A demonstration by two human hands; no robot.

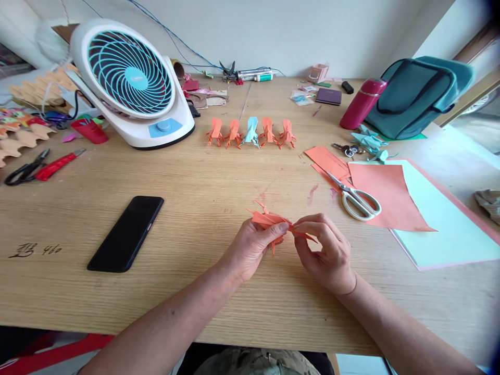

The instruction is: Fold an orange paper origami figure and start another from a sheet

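An orange origami figure (266, 219) with thin folded points is held over the front middle of the table. My left hand (255, 245) is closed round its body, thumb on top. The fingertips of my right hand (324, 247) pinch one of its narrow points at the right end; the fingers partly cover that spot. Farther back, a row of several finished paper figures stands on the table: orange ones (267, 130) on both sides of a light blue one (251, 131).
Scissors (359, 203) lie on orange paper (390, 192) and pale green sheets (449, 229) at right. A black phone (125, 234) lies at left. Behind stand a white fan (135, 83), a pink flask (362, 104) and a teal bag (414, 99). Pliers (27, 169) lie far left.
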